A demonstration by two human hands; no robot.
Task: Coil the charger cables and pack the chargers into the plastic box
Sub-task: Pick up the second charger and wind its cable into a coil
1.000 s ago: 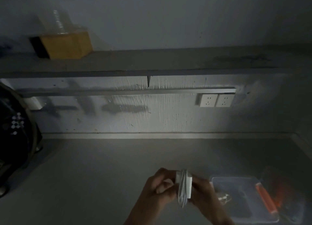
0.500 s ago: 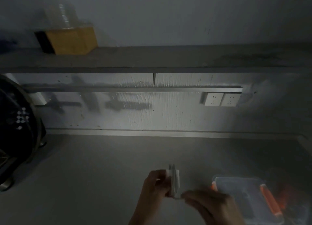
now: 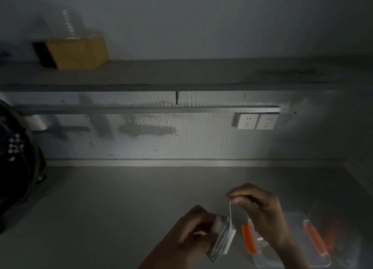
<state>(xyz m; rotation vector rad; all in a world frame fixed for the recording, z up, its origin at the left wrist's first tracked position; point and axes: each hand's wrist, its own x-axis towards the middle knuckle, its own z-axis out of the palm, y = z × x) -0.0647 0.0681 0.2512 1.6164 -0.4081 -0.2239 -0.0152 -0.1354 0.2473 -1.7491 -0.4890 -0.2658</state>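
My left hand (image 3: 193,230) grips a white charger block (image 3: 223,238) with white cable wound round it, low in the middle of the view. My right hand (image 3: 260,212) is raised just right of it and pinches the free end of the cable (image 3: 230,208), which runs taut down to the block. Behind my right wrist stands the clear plastic box (image 3: 292,220) with orange clips on its left and right sides. Something pale lies inside the box, partly hidden by my wrist.
The grey countertop (image 3: 121,208) runs back to a wall with two white sockets (image 3: 256,121) under a metal rail. A yellow box (image 3: 76,53) with a clear bottle sits on the shelf above. A dark round object (image 3: 16,167) fills the left edge.
My right hand has come away from the charger and lifted up and to the right, drawing the cable end out taut. The left hand has tilted the block.
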